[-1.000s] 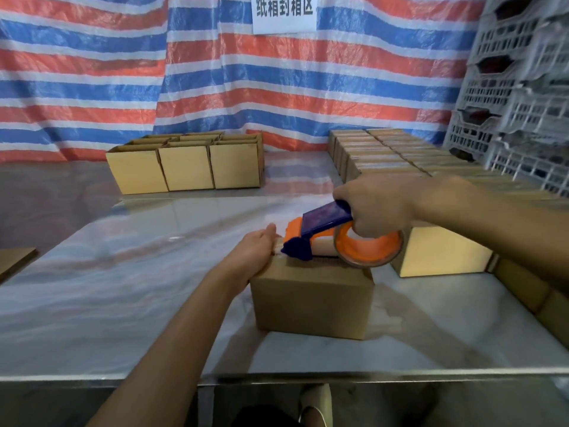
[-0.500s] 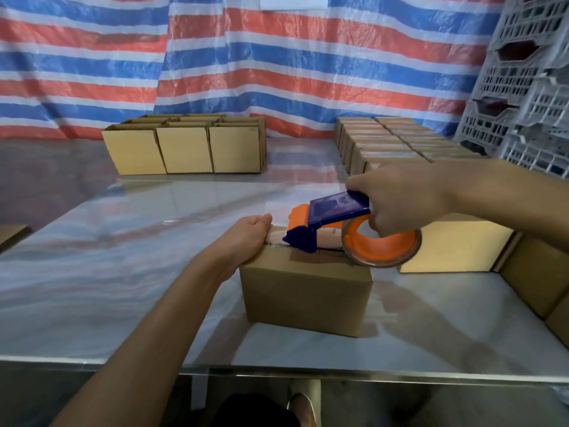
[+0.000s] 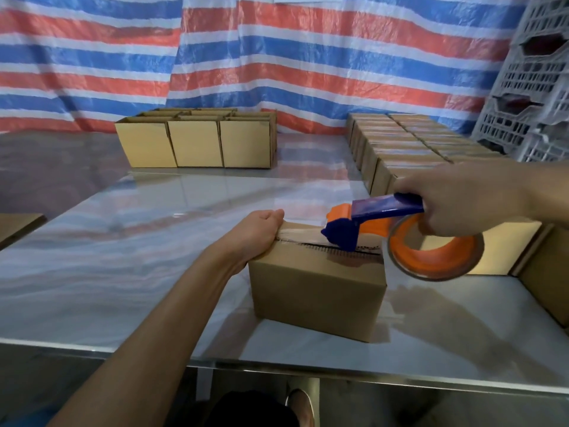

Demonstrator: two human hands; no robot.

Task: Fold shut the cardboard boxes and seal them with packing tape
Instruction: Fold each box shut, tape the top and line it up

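Box (image 3: pixel 317 291) is sitting on the table (image 3: pixel 123 272) near its front edge, just toward 5 o'clock from the view's centre, flaps folded down, seam running 9 to 3 o'clock.

Left hand (image 3: pixel 257 231) is cupping the box's 9 o'clock top edge. Fingers are lying together and curling down over that end, pinning the tape (image 3: pixel 295 235) there; fingertips are hidden.

Right hand (image 3: pixel 458 201) is coming in from 3 o'clock, fist wrapping the blue handle of the dispenser (image 3: pixel 369 223). The blue nose is touching the seam about mid-top. The orange roll (image 3: pixel 434 248) is hanging past the box's 3 o'clock end, off the surface. A clear strip is stretching from the left hand to the nose; the seam from the nose to 3 o'clock is lying bare.

Open boxes (image 3: pixel 197 143) are standing in a block at 11 o'clock, well apart. Sealed boxes (image 3: pixel 409 140) are lining up in rows at 1 o'clock. Grey crates (image 3: pixel 532 87) are stacking at 2 o'clock. A striped tarp (image 3: pixel 277 57) is hanging across 12 o'clock.
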